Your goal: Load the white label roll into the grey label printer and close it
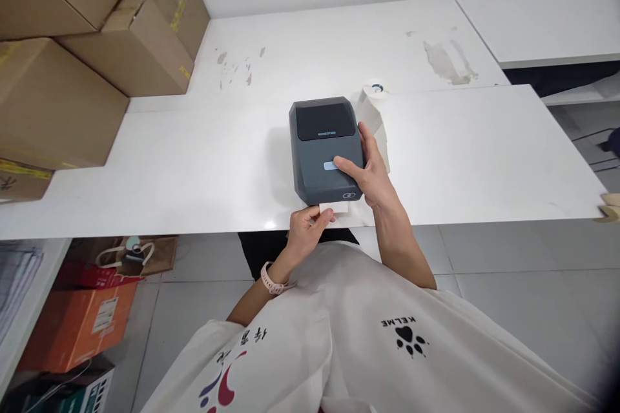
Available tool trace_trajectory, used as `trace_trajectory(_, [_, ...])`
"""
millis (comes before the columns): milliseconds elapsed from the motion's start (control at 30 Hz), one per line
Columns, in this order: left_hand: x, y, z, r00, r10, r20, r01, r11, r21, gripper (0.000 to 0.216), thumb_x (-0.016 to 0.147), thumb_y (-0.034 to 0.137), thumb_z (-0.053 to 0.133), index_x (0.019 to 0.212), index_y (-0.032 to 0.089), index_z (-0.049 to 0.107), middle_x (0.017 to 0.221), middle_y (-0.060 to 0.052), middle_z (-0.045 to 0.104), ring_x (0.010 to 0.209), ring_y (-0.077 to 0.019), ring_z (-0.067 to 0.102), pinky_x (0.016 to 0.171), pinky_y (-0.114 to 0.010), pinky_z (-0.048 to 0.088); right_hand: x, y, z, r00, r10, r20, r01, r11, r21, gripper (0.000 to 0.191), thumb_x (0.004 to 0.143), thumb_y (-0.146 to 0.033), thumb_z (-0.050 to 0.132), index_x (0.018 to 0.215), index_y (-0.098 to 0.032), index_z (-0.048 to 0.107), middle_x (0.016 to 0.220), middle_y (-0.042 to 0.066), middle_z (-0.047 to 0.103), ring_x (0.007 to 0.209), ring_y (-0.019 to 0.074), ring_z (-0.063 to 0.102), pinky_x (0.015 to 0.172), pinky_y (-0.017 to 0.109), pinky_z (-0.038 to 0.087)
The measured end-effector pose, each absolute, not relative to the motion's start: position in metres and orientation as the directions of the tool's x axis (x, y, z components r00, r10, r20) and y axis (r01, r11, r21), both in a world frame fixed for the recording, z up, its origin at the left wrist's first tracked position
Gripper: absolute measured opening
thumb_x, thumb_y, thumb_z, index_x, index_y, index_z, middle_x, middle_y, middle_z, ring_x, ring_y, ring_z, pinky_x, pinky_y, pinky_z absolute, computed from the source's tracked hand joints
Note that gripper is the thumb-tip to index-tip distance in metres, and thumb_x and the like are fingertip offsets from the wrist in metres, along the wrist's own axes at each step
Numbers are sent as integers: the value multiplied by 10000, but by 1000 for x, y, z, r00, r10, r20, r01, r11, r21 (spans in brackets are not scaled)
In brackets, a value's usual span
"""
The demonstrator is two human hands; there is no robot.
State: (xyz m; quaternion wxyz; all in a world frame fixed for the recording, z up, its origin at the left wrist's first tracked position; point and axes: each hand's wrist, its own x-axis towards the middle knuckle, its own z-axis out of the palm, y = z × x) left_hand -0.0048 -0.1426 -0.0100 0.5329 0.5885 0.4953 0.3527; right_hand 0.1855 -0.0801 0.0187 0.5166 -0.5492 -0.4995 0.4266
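Here's the right hand (375, 177), half-curled around the three-o'clock side of a dark grey, boxy plastic machine (314, 175), thumb on its pale blue oblong button (329, 166); that grip probably steadies it against the thumb. At six o'clock, the left hand (305, 232) has thumb and fingers nearly closed on a small white paper slip (335, 207), likely guiding it at the machine's near edge. All this is by the white bench's (217, 168) front edge; whether the machine rests or is lifted, I can't tell. At one o'clock, a white paper strip (371, 119) trails by a white roll (372, 91), perhaps to run freely. The black lid's (324, 117) lettering is too small to read surely. Out at ten o'clock, brown cardboard boxes (140, 45) stand stacked, apparently leaving elbow room. Towards five, the white shirt (358, 316) reads KELME, upside down, beside a black paw print (404, 334).
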Motion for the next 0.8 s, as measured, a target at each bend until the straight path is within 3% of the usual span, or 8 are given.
trace_trajectory(133, [-5, -142, -9, 236, 968, -84, 240, 25, 971, 442, 893, 514, 672, 570, 212, 667, 657, -25, 752, 606, -155, 622, 634, -307, 483, 187, -77, 21, 104, 988, 118, 214, 93, -972, 1023, 827, -631, 769, 1666, -433, 217, 1733, 10, 342, 1565, 302, 399, 1284, 517, 403])
trace_trajectory(267, [-5, -145, -8, 207, 975, -76, 150, 45, 988, 467, 900, 546, 638, 568, 217, 646, 638, -37, 739, 659, -187, 682, 669, -323, 512, 187, -79, 32, 109, 985, 133, 275, 99, -956, 963, 818, -623, 782, 1636, -412, 319, 1704, 22, 397, 1523, 327, 450, 1264, 542, 424])
trace_trajectory(433, [-8, -148, -12, -124, 987, 101, 57, -95, 994, 533, 984, 559, 515, 578, 225, 600, 553, -2, 591, 551, -144, 553, 598, -304, 464, 190, -85, 43, 53, 986, 157, 363, 128, -923, 813, 858, -652, 735, 1581, -417, 446, 1676, -4, 446, 1561, 363, 396, 1275, 597, 395])
trace_trajectory(500, [-10, -143, -12, -271, 943, 193, 62, -183, 981, 430, 1005, 524, 519, 728, 234, 674, 711, -17, 663, 695, -160, 621, 701, -310, 514, 192, -87, 44, 30, 983, 184, 391, 157, -907, 789, 866, -661, 724, 1575, -448, 450, 1685, -31, 433, 1602, 369, 326, 1283, 612, 380])
trace_trajectory(567, [-9, -136, -10, -310, 924, 223, 84, -207, 975, 338, 1020, 518, 516, 1077, 263, 732, 1115, -63, 749, 1062, -203, 687, 948, -354, 545, 193, -89, 42, 26, 983, 180, 395, 155, -905, 797, 876, -667, 715, 1590, -475, 417, 1711, -55, 393, 1628, 370, 275, 1294, 625, 358])
trace_trajectory(667, [-7, -126, -4, -153, 974, 165, 80, -154, 985, 528, 1054, 565, 417, 1500, 311, 543, 1640, -72, 505, 1557, -235, 417, 1277, -438, 356, 192, -96, 38, 25, 991, 129, 326, 114, -938, 813, 919, -671, 666, 1633, -494, 318, 1764, -80, 281, 1653, 334, 232, 1325, 607, 314])
trace_trajectory(733, [-5, -122, 0, -59, 988, 142, 49, -139, 989, 595, 1061, 604, 354, 1574, 326, 470, 1723, -43, 403, 1641, -230, 285, 1349, -449, 247, 193, -100, 36, 22, 992, 123, 266, 113, -957, 789, 954, -688, 603, 1648, -488, 284, 1780, -85, 239, 1662, 296, 217, 1349, 568, 283])
trace_trajectory(800, [-3, -118, 6, -31, 989, 147, 4, -146, 989, 623, 1056, 634, 328, 1589, 337, 457, 1735, -20, 390, 1652, -231, 270, 1368, -444, 220, 196, -102, 36, 18, 986, 163, 235, 154, -960, 777, 960, -743, 533, 1650, -481, 290, 1780, -86, 241, 1668, 284, 204, 1365, 541, 253])
